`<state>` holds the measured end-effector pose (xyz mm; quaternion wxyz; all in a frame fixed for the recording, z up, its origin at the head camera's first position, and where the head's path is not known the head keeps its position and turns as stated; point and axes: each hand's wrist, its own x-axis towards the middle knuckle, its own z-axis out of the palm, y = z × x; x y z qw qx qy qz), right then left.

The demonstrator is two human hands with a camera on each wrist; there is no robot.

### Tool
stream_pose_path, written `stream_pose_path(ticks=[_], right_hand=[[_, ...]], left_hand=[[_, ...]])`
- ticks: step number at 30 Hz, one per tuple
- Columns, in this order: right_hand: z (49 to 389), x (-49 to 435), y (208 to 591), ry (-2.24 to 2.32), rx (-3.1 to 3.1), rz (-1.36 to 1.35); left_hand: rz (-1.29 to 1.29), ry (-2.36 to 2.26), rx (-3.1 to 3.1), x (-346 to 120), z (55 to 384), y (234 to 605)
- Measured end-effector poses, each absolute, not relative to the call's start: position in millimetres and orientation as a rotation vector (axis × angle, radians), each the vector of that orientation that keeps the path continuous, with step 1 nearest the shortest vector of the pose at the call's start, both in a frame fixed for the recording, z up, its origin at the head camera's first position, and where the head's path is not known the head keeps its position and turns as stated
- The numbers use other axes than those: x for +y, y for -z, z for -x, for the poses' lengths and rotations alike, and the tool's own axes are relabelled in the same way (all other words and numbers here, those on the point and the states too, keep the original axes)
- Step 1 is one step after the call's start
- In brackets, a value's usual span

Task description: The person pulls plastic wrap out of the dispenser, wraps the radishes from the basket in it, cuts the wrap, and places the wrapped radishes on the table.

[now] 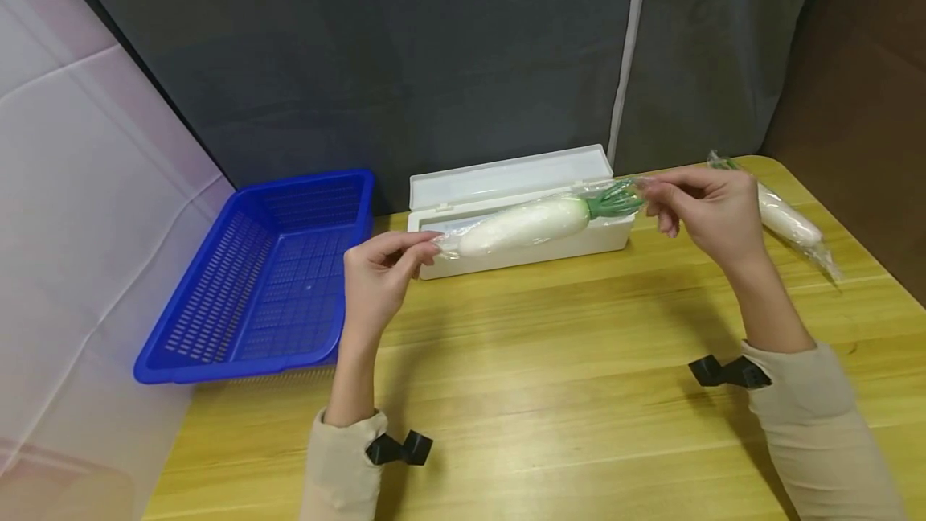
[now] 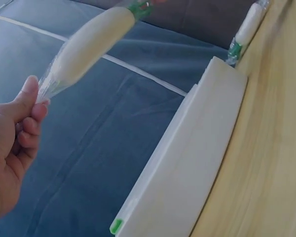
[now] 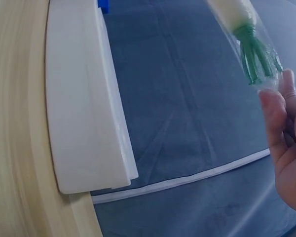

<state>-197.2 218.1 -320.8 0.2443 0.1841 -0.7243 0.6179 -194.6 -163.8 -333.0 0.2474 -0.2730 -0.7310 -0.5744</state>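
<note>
A white radish point(image 1: 526, 225) with green stalks, wrapped in clear plastic film, is held stretched between both hands. My left hand point(image 1: 378, 278) pinches the film at the radish's root end, thumb against fingers. At the leafy end, my right hand point(image 1: 712, 211) pinches the film just past the green stalks point(image 3: 251, 54). Below and behind the radish stands a long white box point(image 1: 524, 254) with its hinged lid point(image 1: 514, 175) raised. Part of the box's opening is hidden by the radish. In the left wrist view the wrapped radish point(image 2: 91, 47) hangs well above the box.
A blue plastic basket point(image 1: 242, 372) with slatted sides sits at the left of the wooden table point(image 1: 550, 416). Another film-wrapped white radish point(image 1: 788, 219) lies at the right, beyond my right wrist. A grey curtain point(image 1: 434, 63) closes off the back.
</note>
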Motion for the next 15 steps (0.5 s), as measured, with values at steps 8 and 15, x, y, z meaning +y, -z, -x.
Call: stream_pose_path(ticks=[8, 15], right_hand=[[199.9, 219.8, 322.1, -1.806, -1.932, -0.528], [195.6, 221.3, 316.6, -2.084, -1.77, -0.57]], left_hand=[[0.765, 1.668, -1.857, -162.1, 191.6, 327.4], [0.687, 1.779, -1.813, -163.7, 194.8, 328.1]])
